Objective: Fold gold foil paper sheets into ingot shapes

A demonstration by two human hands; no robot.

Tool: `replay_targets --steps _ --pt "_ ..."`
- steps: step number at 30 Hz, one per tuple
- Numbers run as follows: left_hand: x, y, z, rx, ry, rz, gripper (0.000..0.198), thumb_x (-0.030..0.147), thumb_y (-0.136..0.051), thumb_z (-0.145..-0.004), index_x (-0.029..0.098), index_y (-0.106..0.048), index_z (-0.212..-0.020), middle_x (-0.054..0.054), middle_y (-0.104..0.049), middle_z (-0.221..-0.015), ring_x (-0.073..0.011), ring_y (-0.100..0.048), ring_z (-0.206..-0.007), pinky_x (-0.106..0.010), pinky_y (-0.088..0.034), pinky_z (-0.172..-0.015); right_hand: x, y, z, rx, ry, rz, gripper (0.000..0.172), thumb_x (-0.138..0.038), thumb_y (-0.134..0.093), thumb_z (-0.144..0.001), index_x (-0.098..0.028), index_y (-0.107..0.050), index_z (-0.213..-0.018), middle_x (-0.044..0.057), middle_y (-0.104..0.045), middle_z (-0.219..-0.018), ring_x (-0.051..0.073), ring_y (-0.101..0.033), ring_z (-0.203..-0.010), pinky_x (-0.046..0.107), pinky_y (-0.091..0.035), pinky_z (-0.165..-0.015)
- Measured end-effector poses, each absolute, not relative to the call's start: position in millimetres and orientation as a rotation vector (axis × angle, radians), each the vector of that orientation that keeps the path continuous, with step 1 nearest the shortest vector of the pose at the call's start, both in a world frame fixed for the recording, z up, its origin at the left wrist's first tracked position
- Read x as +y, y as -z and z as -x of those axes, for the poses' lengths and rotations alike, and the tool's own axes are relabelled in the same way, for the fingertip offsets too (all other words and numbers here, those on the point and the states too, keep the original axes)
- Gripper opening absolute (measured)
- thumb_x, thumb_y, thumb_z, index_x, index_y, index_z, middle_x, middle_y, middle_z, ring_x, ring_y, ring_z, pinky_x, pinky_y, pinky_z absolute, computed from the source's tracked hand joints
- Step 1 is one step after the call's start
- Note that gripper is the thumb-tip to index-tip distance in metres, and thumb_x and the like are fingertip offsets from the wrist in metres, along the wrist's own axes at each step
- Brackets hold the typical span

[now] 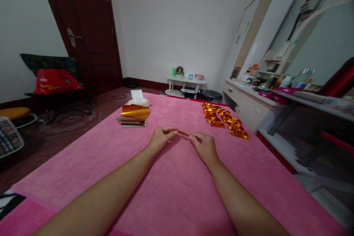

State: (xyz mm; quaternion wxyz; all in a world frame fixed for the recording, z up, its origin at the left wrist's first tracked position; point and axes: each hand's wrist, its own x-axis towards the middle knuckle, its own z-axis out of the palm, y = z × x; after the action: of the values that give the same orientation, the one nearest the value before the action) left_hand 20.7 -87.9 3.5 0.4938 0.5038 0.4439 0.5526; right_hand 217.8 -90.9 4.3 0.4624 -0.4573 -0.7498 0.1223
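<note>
Between my two hands stretches a thin, narrow strip of folded gold foil paper (183,133), held just over the pink cloth (177,184). My left hand (163,136) pinches its left end between thumb and fingers. The right end is pinched by my right hand (203,145). Ahead and to the left lies a stack of gold foil sheets (135,112), curled at the edges, with greyish undersides showing. To the right, several folded gold foil pieces (224,118) lie in crinkled rows.
Behind the foil stack sits a white pack with its lid raised (137,96). A small white table (185,80) stands by the far wall. At right is a dressing table (246,94) crowded with bottles; at left, a chair holds a red bag (58,81).
</note>
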Motion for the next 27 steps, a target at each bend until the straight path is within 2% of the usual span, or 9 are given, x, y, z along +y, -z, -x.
replay_targets --steps 7,13,19,23,27 --pt "-89.2 -4.8 -20.5 1.074 -1.338 -1.249 0.037 0.041 -0.071 -0.067 0.011 -0.073 -0.088 -0.007 -0.071 -0.07 -0.0123 -0.059 -0.058 -0.021 -0.04 -0.052 -91.9 -4.8 -217.3 -1.87 -0.307 1.119 0.019 -0.03 -0.056 -0.082 -0.022 -0.073 -0.08 0.004 -0.071 -0.078 0.019 -0.063 -0.071 0.029 -0.047 -0.068" --pt "-89.9 -5.5 -21.6 1.071 -1.331 -1.226 0.044 0.038 -0.073 -0.064 0.009 -0.07 -0.098 -0.01 -0.072 -0.079 -0.014 -0.061 -0.063 -0.021 -0.041 -0.054 -92.7 -5.5 -216.3 -1.857 -0.336 1.112 0.018 -0.029 -0.056 -0.082 -0.021 -0.073 -0.08 0.004 -0.071 -0.077 0.018 -0.063 -0.068 0.028 -0.048 -0.066" --pt "-87.9 -3.1 -22.2 1.087 -1.336 -1.225 0.045 0.034 -0.075 -0.061 0.01 -0.07 -0.099 -0.012 -0.072 -0.086 -0.0134 -0.061 -0.061 -0.022 -0.042 -0.054 -90.9 -0.8 -215.3 -1.832 -0.369 1.114 0.015 -0.029 -0.06 -0.078 -0.021 -0.072 -0.084 0.004 -0.072 -0.079 0.018 -0.064 -0.068 0.028 -0.049 -0.065" --pt "-89.2 -4.7 -22.5 1.103 -1.334 -1.262 0.037 0.035 -0.075 -0.062 0.01 -0.073 -0.09 -0.01 -0.072 -0.077 -0.0134 -0.06 -0.058 -0.022 -0.039 -0.052 -90.9 0.1 -214.4 -1.845 -0.4 1.138 0.014 -0.029 -0.064 -0.075 -0.021 -0.072 -0.085 0.002 -0.071 -0.074 0.017 -0.063 -0.063 0.027 -0.048 -0.06" --pt "-90.8 -6.4 -22.5 1.093 -1.327 -1.315 0.031 0.037 -0.072 -0.066 0.01 -0.074 -0.08 -0.006 -0.069 -0.065 -0.0123 -0.057 -0.054 -0.021 -0.038 -0.05 -93.2 -2.2 -213.6 -1.896 -0.37 1.126 0.015 -0.027 -0.06 -0.078 -0.021 -0.072 -0.083 0.003 -0.072 -0.075 0.017 -0.063 -0.065 0.027 -0.049 -0.063"
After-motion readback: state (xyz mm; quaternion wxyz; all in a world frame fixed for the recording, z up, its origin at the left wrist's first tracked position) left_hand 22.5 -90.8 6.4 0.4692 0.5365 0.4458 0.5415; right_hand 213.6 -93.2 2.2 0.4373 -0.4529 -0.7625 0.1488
